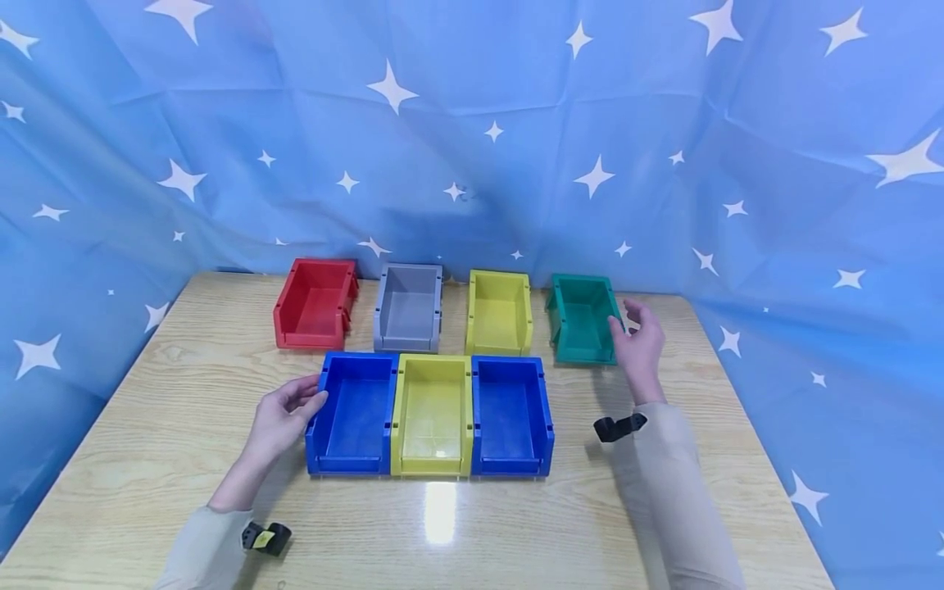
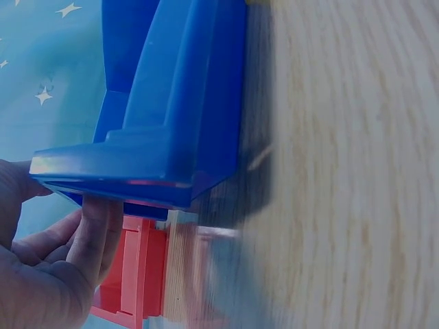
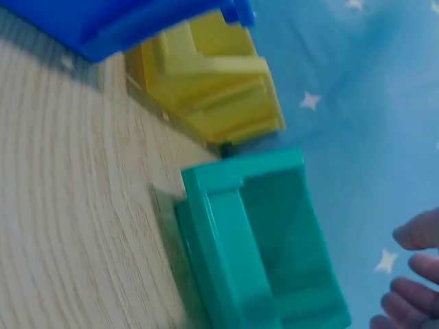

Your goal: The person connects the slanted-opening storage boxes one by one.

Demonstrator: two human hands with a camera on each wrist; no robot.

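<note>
A blue bin (image 1: 357,410), a yellow bin (image 1: 433,414) and a second blue bin (image 1: 510,414) stand side by side in the front row. My left hand (image 1: 283,415) pinches the left side wall of the left blue bin, thumb at the rim; in the left wrist view its fingers (image 2: 96,233) reach beneath the bin's overhanging lip. Near the right side of a green bin (image 1: 585,319) is my right hand (image 1: 642,348), fingers loosely bent. The right wrist view shows a gap between these fingers (image 3: 405,301) and the green bin (image 3: 254,253), with nothing held.
Behind the front row, a red bin (image 1: 315,303), a grey bin (image 1: 408,307) and another yellow bin (image 1: 498,313) stand spaced apart on the wooden table (image 1: 170,393). A blue star-patterned cloth (image 1: 472,147) hangs along the table's back edge and sides.
</note>
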